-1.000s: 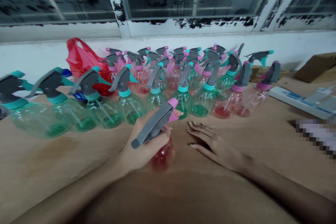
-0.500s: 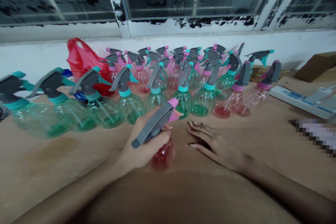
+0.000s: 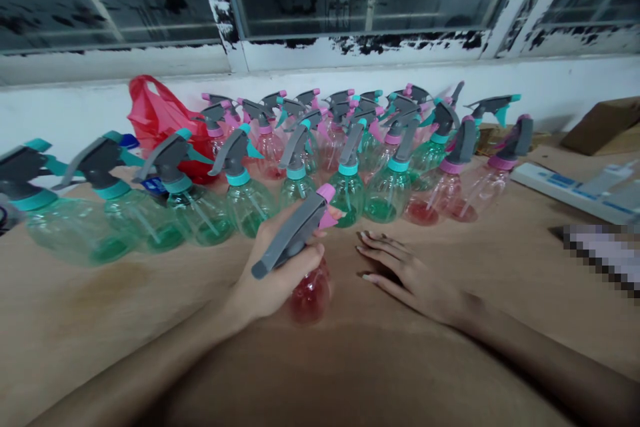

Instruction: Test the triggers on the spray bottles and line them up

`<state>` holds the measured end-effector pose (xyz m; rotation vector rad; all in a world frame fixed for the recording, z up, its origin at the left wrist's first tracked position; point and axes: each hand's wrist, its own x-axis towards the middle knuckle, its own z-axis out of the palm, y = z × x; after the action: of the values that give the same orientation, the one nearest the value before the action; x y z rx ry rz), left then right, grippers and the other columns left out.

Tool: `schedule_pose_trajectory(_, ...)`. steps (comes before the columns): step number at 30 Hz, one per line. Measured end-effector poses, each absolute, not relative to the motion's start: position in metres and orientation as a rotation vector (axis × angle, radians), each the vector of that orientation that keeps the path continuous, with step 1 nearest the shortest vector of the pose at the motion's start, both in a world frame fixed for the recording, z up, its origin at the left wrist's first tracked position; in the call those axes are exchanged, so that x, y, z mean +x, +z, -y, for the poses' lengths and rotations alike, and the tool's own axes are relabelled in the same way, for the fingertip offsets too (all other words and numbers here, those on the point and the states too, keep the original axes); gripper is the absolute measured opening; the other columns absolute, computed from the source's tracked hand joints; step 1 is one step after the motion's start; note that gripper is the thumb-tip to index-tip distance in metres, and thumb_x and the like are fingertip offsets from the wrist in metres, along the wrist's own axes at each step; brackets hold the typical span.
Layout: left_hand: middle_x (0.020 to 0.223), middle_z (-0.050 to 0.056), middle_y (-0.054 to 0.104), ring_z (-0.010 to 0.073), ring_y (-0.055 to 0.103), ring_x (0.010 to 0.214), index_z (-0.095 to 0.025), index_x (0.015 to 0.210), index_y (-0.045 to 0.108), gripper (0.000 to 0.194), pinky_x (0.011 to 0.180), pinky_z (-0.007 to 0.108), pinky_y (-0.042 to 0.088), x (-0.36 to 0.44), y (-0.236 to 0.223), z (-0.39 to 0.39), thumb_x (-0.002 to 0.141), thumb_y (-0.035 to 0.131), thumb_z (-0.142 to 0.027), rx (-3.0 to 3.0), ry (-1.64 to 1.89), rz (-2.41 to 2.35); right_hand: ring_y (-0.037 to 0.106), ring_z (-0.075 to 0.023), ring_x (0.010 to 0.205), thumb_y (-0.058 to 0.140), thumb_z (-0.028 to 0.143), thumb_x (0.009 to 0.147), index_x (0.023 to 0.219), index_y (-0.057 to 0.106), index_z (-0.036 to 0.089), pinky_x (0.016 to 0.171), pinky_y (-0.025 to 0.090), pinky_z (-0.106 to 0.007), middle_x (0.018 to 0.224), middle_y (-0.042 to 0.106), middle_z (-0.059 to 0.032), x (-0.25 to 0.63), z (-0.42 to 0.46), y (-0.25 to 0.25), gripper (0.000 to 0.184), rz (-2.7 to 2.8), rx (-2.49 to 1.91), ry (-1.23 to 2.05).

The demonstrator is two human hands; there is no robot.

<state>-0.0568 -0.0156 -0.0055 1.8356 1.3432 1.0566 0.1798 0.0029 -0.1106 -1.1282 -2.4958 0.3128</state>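
My left hand [image 3: 277, 273] is wrapped round the neck of a pink spray bottle [image 3: 311, 297], which has a grey trigger head with a pink nozzle. The bottle's base is on the wooden table, and its collar is hidden by my fingers. To the right of it, my right hand [image 3: 400, 270] lies flat with fingers stretched out, holding nothing. Just beyond both hands stands a row of spray bottles, among them a green spray bottle [image 3: 387, 197] with a turquoise collar and a pink-collared spray bottle [image 3: 433, 197].
More pink and green spray bottles crowd behind the front row. A red plastic bag [image 3: 160, 117] sits at the back left. On the right are a cardboard box [image 3: 603, 125], a white-and-blue box [image 3: 575, 192] and a pixelated flat object [image 3: 605, 253]. A windowed wall [image 3: 400, 57] bounds the table's back.
The spray head in my left hand has shifted very slightly left and up. My right hand and the standing bottles stay where they were.
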Motion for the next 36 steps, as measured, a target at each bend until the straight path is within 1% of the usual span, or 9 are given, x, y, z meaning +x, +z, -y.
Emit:
schedule_pose_trajectory(3, 0.074, -0.001, 0.063, 0.0158, 0.061, 0.068, -0.023, 0.08, 0.054, 0.009, 0.066, 0.027, 0.049, -0.055, -0.0073, 0.0152, 0.072, 0.05, -0.024, 1.937, 1.063, -1.333, 0.03, -0.0205, 0.13, 0.041, 0.044, 0.088, 0.131, 0.04, 0.024, 0.106, 0.028, -0.045, 0.139, 0.039, -0.0036, 0.1797, -0.0032, -0.1107, 0.047, 2.496, -1.125, 0.319)
schedule_pose_trajectory(5, 0.073, -0.001, 0.062, 0.0157, 0.06, 0.067, -0.023, 0.079, 0.053, 0.007, 0.066, 0.027, 0.049, -0.0548, -0.0096, 0.015, 0.074, 0.049, -0.025, 1.967, 1.061, -1.359, 0.03, -0.0208, 0.13, 0.041, 0.044, 0.088, 0.13, 0.041, 0.025, 0.106, 0.028, -0.045, 0.139, 0.039, -0.0038, 0.1796, -0.0033, -0.1104, 0.047, 2.486, -1.121, 0.323)
schedule_pose_trajectory(14, 0.077, 0.0, 0.061, 0.0159, 0.06, 0.069, -0.023, 0.08, 0.054, 0.009, 0.067, 0.029, 0.048, -0.058, -0.0134, 0.017, 0.078, 0.048, -0.03, 1.94, 1.0, -1.393, 0.03, -0.0202, 0.13, 0.041, 0.044, 0.088, 0.131, 0.04, 0.025, 0.106, 0.028, -0.044, 0.139, 0.039, -0.0033, 0.1793, -0.0026, -0.109, 0.047, 2.483, -1.132, 0.333)
schedule_pose_trajectory(18, 0.078, 0.0, 0.06, 0.0172, 0.06, 0.073, -0.024, 0.081, 0.055, 0.01, 0.071, 0.031, 0.049, -0.0591, -0.0134, 0.017, 0.078, 0.048, -0.031, 1.941, 0.978, -1.394, 0.031, -0.0213, 0.129, 0.041, 0.044, 0.088, 0.131, 0.04, 0.026, 0.105, 0.029, -0.046, 0.138, 0.04, -0.0038, 0.1793, -0.0025, -0.1091, 0.047, 2.476, -1.117, 0.34)
schedule_pose_trajectory(25, 0.08, 0.0, 0.06, 0.0166, 0.059, 0.071, -0.025, 0.08, 0.052, 0.008, 0.068, 0.031, 0.048, -0.0575, -0.0113, 0.0162, 0.079, 0.046, -0.03, 1.94, 0.962, -1.387, 0.03, -0.021, 0.13, 0.042, 0.044, 0.088, 0.131, 0.04, 0.025, 0.106, 0.029, -0.045, 0.139, 0.039, -0.0036, 0.1795, -0.0024, -0.1098, 0.047, 2.479, -1.127, 0.336)
schedule_pose_trajectory(30, 0.078, 0.0, 0.06, 0.0168, 0.059, 0.07, -0.023, 0.079, 0.05, 0.006, 0.066, 0.029, 0.047, -0.0556, -0.0096, 0.0159, 0.076, 0.047, -0.028, 1.96, 1.005, -1.378, 0.029, -0.0203, 0.13, 0.041, 0.043, 0.088, 0.131, 0.04, 0.024, 0.107, 0.027, -0.045, 0.14, 0.038, -0.0032, 0.1798, -0.0024, -0.1102, 0.047, 2.494, -1.134, 0.338)
schedule_pose_trajectory(36, 0.076, 0.0, 0.061, 0.0169, 0.059, 0.068, -0.023, 0.078, 0.049, 0.005, 0.064, 0.029, 0.047, -0.0535, -0.0065, 0.0167, 0.075, 0.047, -0.026, 1.965, 1.003, -1.369, 0.031, -0.0218, 0.129, 0.042, 0.043, 0.088, 0.131, 0.04, 0.027, 0.105, 0.029, -0.047, 0.139, 0.039, -0.0031, 0.1799, -0.0028, -0.11, 0.046, 2.472, -1.104, 0.349)
